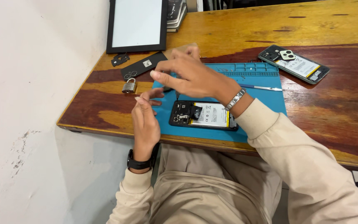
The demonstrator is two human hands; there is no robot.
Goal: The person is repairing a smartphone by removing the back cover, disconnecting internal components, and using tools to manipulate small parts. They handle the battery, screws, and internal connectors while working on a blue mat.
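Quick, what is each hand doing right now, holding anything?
Left hand: fingers loosely open at the blue mat's edge; nothing visible in it.
Right hand: fingers pinched together above the opened phone; what it grips cannot be told.

My wooden table carries a blue mat at centre, a padlock and black cover upper left, a second opened phone upper right.

Padlock, second opened phone, white-screened tablet on wooden table.
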